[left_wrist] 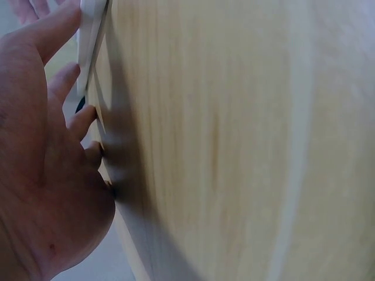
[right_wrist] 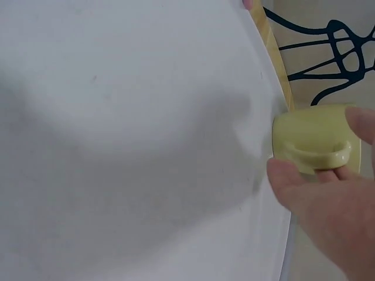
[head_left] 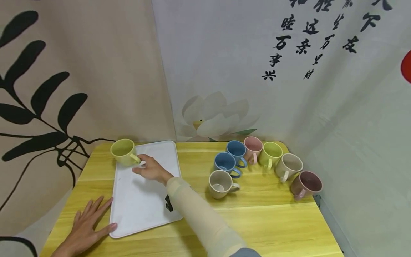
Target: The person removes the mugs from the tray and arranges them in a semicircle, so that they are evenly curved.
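My right hand (head_left: 151, 167) reaches to the tray's far left corner and holds a yellow-green mug (head_left: 122, 151) at its handle. The right wrist view shows the mug (right_wrist: 313, 132) upright, with fingertips tucked behind its handle. Whether its base touches the white tray (head_left: 144, 200) is unclear. My left hand (head_left: 85, 226) lies with fingers spread at the tray's near left edge, its thumb against the rim. The left wrist view shows this hand (left_wrist: 53, 158) with its fingertips along the wooden tabletop.
On the table's right side stand two blue mugs (head_left: 226, 162), a pink mug (head_left: 253, 147), another yellow-green mug (head_left: 271, 153), two beige mugs (head_left: 219, 184) and a mauve mug (head_left: 306, 185). A printed curtain (head_left: 218, 71) hangs behind the wooden table (head_left: 263, 225).
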The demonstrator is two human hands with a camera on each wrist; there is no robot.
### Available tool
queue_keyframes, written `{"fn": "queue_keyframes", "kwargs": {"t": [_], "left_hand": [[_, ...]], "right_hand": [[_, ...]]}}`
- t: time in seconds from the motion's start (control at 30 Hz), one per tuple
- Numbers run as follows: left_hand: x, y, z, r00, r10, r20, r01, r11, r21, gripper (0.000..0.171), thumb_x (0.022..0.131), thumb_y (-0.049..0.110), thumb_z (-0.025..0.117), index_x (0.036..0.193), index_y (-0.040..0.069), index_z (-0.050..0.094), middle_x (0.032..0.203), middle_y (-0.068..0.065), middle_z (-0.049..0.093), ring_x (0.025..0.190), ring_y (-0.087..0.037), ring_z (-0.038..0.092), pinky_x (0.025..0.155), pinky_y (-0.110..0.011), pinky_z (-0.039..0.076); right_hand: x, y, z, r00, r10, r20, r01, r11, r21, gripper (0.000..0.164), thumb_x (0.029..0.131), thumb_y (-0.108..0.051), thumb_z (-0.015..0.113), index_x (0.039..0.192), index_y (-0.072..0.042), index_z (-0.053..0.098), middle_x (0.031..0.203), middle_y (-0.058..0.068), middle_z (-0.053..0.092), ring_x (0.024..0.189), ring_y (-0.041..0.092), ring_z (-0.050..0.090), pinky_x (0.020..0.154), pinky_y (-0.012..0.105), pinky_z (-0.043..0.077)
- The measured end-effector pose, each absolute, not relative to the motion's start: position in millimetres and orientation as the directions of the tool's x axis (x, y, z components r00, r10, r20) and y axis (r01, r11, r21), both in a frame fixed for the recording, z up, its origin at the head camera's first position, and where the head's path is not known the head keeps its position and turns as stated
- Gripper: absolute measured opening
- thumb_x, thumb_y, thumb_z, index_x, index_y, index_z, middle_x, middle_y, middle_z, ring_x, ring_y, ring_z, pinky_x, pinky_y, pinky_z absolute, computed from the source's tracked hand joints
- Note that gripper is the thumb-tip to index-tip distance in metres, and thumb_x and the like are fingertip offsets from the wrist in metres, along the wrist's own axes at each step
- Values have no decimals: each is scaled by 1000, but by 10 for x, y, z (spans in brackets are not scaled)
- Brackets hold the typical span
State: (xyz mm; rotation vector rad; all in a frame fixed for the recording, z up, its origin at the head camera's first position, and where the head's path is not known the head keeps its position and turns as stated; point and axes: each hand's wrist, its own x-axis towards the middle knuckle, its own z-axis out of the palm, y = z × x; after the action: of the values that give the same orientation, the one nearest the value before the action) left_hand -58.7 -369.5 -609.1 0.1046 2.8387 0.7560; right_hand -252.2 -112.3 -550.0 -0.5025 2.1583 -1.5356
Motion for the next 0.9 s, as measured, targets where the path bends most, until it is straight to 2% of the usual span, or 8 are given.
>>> {"fn": "queue_keyframes", "kwargs": {"t": [0.1, 0.2, 0.37, 0.6, 0.73, 0.9], "left_hand": [[-588, -3698, -6091, -977, 118, -178, 14, 867, 497, 99, 105, 62, 70, 181, 17, 24, 179, -46, 17, 160, -82, 1, 111, -104, 1], [-594, -3692, -6075, -975, 112, -192, 3, 869, 494, 101, 105, 63, 71, 181, 17, 24, 179, -46, 17, 160, -82, 2, 112, -104, 0], [-600, -3671, -6049, -975, 113, -191, 5, 872, 489, 99, 105, 62, 71, 180, 15, 26, 178, -47, 18, 159, -83, 4, 112, -103, 1], [-591, -3655, -6045, -980, 124, -154, 33, 871, 491, 97, 105, 57, 72, 180, 15, 28, 178, -46, 20, 159, -83, 6, 112, -104, 4], [-592, -3651, -6053, -981, 123, -151, 35, 873, 487, 97, 105, 58, 72, 180, 15, 28, 178, -45, 20, 160, -82, 6, 112, -104, 4], [-597, -3667, -6070, -978, 119, -172, 21, 876, 481, 99, 105, 60, 71, 181, 16, 25, 179, -45, 17, 160, -82, 4, 113, -104, 2]], "right_hand": [[-2527, -1135, -5517, -833, -539, -129, -1, 234, -972, 56, 106, -13, 76, 159, -8, 59, 153, 9, 67, 137, 27, 73, 100, 20, 61], [-2516, -1151, -5531, -829, -544, -133, 37, 184, -982, 56, 105, -9, 77, 158, -7, 60, 139, 7, 69, 117, 13, 77, 87, 17, 61], [-2476, -1183, -5564, -869, -482, -109, 13, 199, -980, 51, 102, -12, 82, 150, -9, 66, 122, 2, 70, 93, 2, 68, 75, 15, 58], [-2428, -1157, -5605, -941, -339, -16, -102, 328, -939, 30, 104, -16, 82, 132, -11, 74, 103, 1, 72, 83, -1, 57, 68, 12, 52], [-2396, -1090, -5640, -944, -328, 29, -146, 339, -929, 20, 107, -16, 76, 126, -10, 73, 98, 1, 71, 79, -3, 55, 67, 11, 48], [-2354, -990, -5648, -933, -358, 21, -154, 347, -925, 17, 112, -20, 71, 127, -13, 70, 100, -4, 68, 78, -3, 58, 67, 13, 49]]}}
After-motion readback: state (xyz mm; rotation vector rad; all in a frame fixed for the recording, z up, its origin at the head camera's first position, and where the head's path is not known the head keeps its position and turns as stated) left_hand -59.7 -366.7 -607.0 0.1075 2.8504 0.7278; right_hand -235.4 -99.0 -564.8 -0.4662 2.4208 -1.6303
